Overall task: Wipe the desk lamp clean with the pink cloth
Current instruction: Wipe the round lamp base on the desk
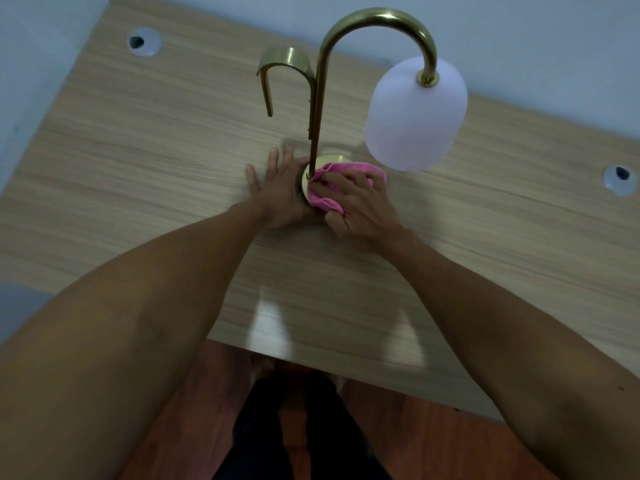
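Right hand (pixel 360 206) fingers curled on pink cloth (pixel 323 200) (atop lamp base (pixel 306 174)); left hand (pixel 280 192) flat.

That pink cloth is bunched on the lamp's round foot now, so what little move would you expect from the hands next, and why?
Probably the right hand sweeps the pink cloth around the brass base, near the stem. The cloth covers only the right part of the base, and the left hand lies flat beside it, seemingly steadying the lamp.
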A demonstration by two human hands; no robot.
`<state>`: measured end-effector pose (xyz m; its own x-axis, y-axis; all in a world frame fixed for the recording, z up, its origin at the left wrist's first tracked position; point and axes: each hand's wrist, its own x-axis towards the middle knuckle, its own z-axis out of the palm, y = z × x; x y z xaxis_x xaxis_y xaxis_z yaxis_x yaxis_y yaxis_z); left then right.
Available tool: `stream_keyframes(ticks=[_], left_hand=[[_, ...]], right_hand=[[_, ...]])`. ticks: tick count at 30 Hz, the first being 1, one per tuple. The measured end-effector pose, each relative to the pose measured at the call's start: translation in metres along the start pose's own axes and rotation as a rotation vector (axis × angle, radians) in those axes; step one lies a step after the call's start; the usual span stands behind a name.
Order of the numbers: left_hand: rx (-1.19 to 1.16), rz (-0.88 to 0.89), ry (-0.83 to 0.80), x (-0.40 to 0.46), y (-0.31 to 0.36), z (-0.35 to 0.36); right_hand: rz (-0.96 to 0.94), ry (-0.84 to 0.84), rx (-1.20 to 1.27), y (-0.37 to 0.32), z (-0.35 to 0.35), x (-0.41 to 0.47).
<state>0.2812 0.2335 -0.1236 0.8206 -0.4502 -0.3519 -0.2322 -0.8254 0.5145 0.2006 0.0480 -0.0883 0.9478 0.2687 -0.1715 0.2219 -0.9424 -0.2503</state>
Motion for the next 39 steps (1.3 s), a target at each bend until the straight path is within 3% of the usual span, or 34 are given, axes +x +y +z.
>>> stream_keyframes(ticks=[5,10,15,18,24,34,39], left_hand=[[-0.003,0.005,-0.001,0.0,-0.001,0.001],[-0.012,-0.008,0.001,0.001,-0.001,0.002],[0.001,0.025,0.011,0.001,-0.006,0.003],[-0.004,0.009,0.001,0.001,-0.005,0.003],[0.03,-0.001,-0.001,0.004,-0.003,0.004],[-0.027,0.015,0.026,0.003,-0.007,0.006],[0.003,0.035,0.045,0.001,-0.008,0.007]], right_hand=[[0.074,0.08,0.075,0.022,-0.006,0.003],[0.06,-0.023,0.302,0.005,0.002,0.031],[0.046,0.022,0.299,0.035,0.006,0.008],[0.138,0.058,0.382,0.014,0.008,0.012],[0.148,0.147,0.66,-0.015,0.023,-0.023],[-0.05,-0.027,0.436,-0.005,0.011,-0.015],[0.02,0.019,0.41,0.028,0.006,-0.026]])
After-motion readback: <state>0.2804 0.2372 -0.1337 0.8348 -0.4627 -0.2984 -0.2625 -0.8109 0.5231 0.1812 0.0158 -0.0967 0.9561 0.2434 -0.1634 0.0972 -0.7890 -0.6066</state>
